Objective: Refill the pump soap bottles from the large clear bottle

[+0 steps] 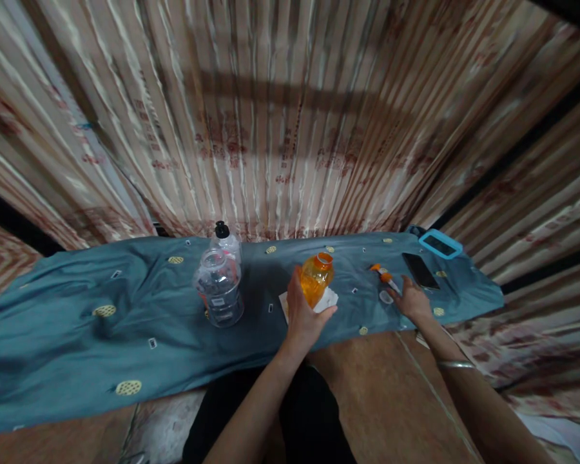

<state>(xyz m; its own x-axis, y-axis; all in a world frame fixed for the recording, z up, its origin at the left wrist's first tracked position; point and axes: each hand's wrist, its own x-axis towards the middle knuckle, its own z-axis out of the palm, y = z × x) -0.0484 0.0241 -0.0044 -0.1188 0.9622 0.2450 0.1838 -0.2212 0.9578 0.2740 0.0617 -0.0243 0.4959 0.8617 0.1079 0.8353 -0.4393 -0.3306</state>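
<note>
My left hand (303, 309) is wrapped around an orange see-through bottle (318, 278) with an open mouth, its thumb stretched out to the right. The bottle is tilted slightly, over a white sheet of paper (327, 300) on the cloth. Further right, my right hand (410, 300) is low over the cloth with thumb and forefinger apart. Its fingertips reach the white end of a small orange-and-white piece (385, 278); whether they touch it I cannot tell. A small round whitish disc (385, 297) lies just left of that thumb.
A large clear plastic bottle (222, 299) stands on the left, with a black-capped clear bottle (226, 240) behind it. A dark phone (419, 270) and a blue-framed device (439, 244) lie at the right. The blue-green cloth (140, 296) covers a narrow surface before a curtain (270, 129).
</note>
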